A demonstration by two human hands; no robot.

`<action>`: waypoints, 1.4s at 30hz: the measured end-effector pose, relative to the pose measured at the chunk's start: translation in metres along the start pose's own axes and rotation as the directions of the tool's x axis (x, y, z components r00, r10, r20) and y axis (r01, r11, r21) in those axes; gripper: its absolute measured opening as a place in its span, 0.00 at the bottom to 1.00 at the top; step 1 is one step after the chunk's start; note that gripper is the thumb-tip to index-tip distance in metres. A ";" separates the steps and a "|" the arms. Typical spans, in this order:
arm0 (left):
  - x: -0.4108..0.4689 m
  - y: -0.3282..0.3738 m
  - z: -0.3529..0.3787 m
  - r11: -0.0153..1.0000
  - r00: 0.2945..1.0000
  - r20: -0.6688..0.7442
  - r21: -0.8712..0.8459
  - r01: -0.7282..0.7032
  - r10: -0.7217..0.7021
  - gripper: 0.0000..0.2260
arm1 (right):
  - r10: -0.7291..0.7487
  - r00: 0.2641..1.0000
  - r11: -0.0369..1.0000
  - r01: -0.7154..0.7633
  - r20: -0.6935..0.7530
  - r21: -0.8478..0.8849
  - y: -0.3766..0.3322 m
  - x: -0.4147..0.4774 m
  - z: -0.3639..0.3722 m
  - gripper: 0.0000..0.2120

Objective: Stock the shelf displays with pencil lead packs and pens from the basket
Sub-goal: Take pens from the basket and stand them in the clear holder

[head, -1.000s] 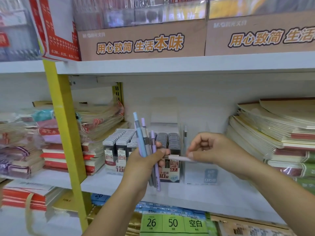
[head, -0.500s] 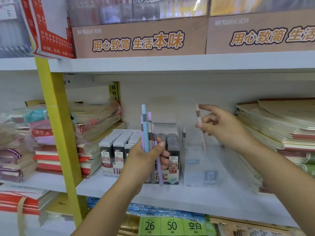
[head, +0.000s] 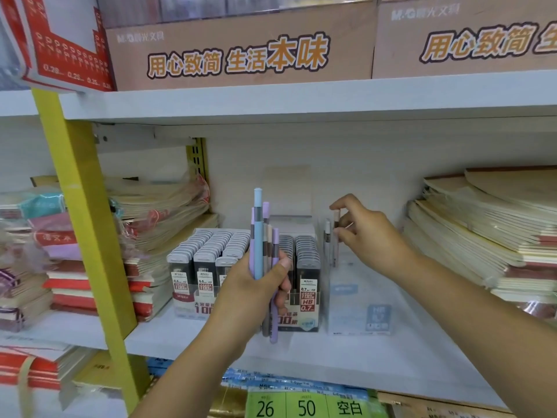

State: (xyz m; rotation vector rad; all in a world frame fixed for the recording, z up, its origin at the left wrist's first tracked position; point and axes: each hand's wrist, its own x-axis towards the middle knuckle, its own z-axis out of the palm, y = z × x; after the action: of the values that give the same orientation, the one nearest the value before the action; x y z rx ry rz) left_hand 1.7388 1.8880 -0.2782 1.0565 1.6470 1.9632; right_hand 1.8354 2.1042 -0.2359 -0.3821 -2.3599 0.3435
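My left hand [head: 256, 285] grips a bundle of several pastel pens [head: 262, 254], blue, lilac and beige, held upright in front of the lead-pack display. My right hand [head: 366, 233] pinches the top of a pale pink pen [head: 336, 236] that stands upright at the back of a clear display box [head: 358, 306]. A white pen [head: 327, 239] stands beside it in the same box. Rows of grey-capped pencil lead packs [head: 211, 248] fill the display trays to the left of the clear box, labelled 0.5 and 0.7. The basket is out of view.
Stacks of notebooks [head: 482, 230] lie at the right of the white shelf [head: 376, 357], and wrapped notebook piles [head: 150, 224] at the left. A yellow upright [head: 81, 224] crosses the left side. Brown cardboard display boxes [head: 241, 46] sit on the upper shelf. Price tags [head: 304, 402] line the shelf edge.
My right hand took one pink pen from the bundle, raised it upright, and has lowered it into the back of the clear display box. My left hand lifted the bundle slightly.
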 end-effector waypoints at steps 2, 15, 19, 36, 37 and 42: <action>0.001 -0.001 -0.001 1.000 1.000 -0.007 0.000 0.007 -0.007 0.03 | -0.007 1.000 1.000 0.007 -0.013 0.015 0.000 0.001 0.000 0.16; 0.003 -0.002 -0.002 1.000 1.000 0.002 0.019 0.004 -0.004 0.03 | -0.045 0.995 0.993 0.035 -0.085 -0.113 -0.007 0.005 -0.002 0.11; 0.002 -0.004 -0.003 1.000 1.000 0.000 0.011 0.008 -0.008 0.03 | -0.036 0.995 0.993 0.026 -0.095 -0.111 -0.008 0.001 0.000 0.14; -0.004 0.000 0.001 0.999 0.998 0.040 -0.009 0.053 -0.052 0.04 | 0.032 0.999 0.950 -0.026 0.017 -0.312 -0.004 -0.001 0.004 0.10; -0.005 0.001 0.001 0.997 0.996 0.058 -0.026 0.070 -0.068 0.04 | 0.068 0.995 0.939 -0.040 0.071 -0.342 -0.004 0.000 0.005 0.08; -0.011 0.010 0.001 0.980 0.979 0.147 -0.119 0.162 -0.144 0.04 | 0.015 1.000 0.967 -0.011 0.013 -0.254 -0.015 -0.012 -0.004 0.19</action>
State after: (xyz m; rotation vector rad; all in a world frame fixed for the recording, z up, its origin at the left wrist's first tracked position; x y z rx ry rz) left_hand 1.7484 1.8780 -0.2721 0.9621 1.4604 1.8287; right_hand 1.8439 2.0861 -0.2350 -0.5167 -2.4232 0.0476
